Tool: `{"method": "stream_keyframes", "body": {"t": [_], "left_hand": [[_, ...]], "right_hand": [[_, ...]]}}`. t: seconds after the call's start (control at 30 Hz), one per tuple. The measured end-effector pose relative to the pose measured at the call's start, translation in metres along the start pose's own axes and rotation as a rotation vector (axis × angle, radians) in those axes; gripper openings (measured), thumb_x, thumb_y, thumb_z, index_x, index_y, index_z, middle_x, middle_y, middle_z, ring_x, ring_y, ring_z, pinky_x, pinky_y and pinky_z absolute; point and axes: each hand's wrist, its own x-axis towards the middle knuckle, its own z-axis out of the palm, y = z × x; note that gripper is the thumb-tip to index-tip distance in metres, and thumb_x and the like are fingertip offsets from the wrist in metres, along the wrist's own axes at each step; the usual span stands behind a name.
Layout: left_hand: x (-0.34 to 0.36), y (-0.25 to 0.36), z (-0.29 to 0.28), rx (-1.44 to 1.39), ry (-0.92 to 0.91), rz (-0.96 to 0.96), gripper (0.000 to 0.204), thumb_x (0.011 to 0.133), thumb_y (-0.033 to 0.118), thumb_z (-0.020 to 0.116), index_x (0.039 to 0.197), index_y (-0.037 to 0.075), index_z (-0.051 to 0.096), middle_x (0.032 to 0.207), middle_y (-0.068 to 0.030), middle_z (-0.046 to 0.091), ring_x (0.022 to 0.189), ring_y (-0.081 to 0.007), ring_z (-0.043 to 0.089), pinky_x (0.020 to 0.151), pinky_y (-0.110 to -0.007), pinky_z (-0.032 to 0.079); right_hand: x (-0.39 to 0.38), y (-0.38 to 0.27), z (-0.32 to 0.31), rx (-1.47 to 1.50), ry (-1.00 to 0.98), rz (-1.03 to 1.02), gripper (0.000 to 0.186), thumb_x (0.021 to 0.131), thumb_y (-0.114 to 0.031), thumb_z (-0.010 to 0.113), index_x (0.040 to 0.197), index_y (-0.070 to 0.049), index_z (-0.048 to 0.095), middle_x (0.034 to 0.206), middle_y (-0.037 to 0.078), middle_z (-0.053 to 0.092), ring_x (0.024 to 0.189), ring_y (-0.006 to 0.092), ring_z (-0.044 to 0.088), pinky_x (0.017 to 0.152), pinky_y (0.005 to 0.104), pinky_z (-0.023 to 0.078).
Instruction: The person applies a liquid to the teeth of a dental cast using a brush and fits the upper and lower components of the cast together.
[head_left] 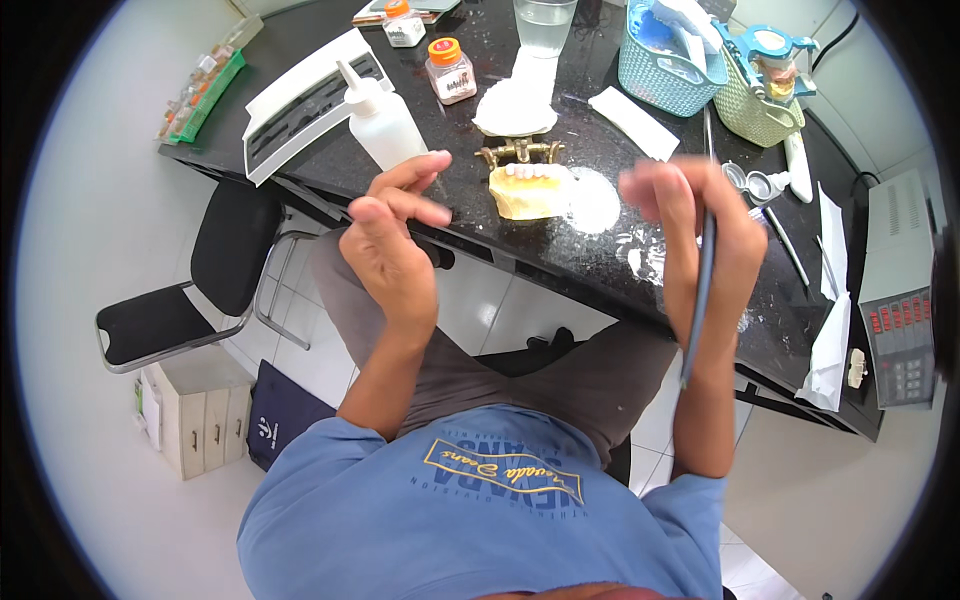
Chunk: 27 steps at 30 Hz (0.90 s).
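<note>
My left hand (pixel 392 235) is raised over the near edge of the black counter (pixel 330 170), fingers apart and holding nothing. My right hand (pixel 700 240) grips a long thin grey tool (pixel 700 300) that points down toward my lap. Between the hands, on the counter, lies a yellowish dental cast (pixel 530 192) with a row of white teeth, and a small brass frame (pixel 520 152) stands just behind it. White powder (pixel 592 200) is smeared on the counter to the right of the cast.
A white squeeze bottle (pixel 383 120), two orange-capped jars (pixel 450 72), a clear cup (pixel 545 25), two woven baskets (pixel 665 70), a white flat device (pixel 305 100) and a grey box with red buttons (pixel 900 300) stand on the counter. A black chair (pixel 195 290) stands at left.
</note>
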Motion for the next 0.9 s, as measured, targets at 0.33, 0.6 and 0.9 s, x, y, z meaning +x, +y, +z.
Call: {"method": "stream_keyframes", "body": {"t": [0.33, 0.6, 0.9], "left_hand": [[-0.009, 0.013, 0.058, 0.356, 0.093, -0.131, 0.086, 0.071, 0.030, 0.085, 0.134, -0.004, 0.038, 0.118, -0.0190, 0.060, 0.111, -0.0264, 0.059, 0.094, -0.037, 0.048], [-0.004, 0.022, 0.053, 0.431, 0.072, -0.268, 0.067, 0.069, 0.035, 0.085, 0.118, -0.002, 0.058, 0.111, -0.0178, 0.065, 0.104, -0.0281, 0.064, 0.085, -0.036, 0.050], [-0.009, 0.014, 0.057, 0.534, 0.094, -0.227, 0.058, 0.070, 0.033, 0.085, 0.109, -0.004, 0.063, 0.113, -0.0226, 0.061, 0.108, -0.0341, 0.060, 0.089, -0.042, 0.049]], "right_hand": [[0.110, 0.031, 0.060, -0.338, -0.488, -0.220, 0.030, 0.089, -0.029, 0.066, 0.098, 0.000, 0.068, 0.083, 0.019, 0.070, 0.076, 0.0329, 0.069, 0.068, 0.0396, 0.052], [0.114, 0.044, 0.067, -0.244, -0.625, -0.060, 0.031, 0.091, -0.028, 0.063, 0.105, -0.001, 0.068, 0.077, 0.013, 0.068, 0.067, 0.0200, 0.067, 0.063, 0.0326, 0.051], [0.109, 0.058, 0.071, -0.106, -0.627, 0.183, 0.030, 0.086, -0.025, 0.068, 0.103, 0.000, 0.069, 0.080, 0.012, 0.071, 0.067, 0.0168, 0.071, 0.064, 0.0282, 0.054]]}}
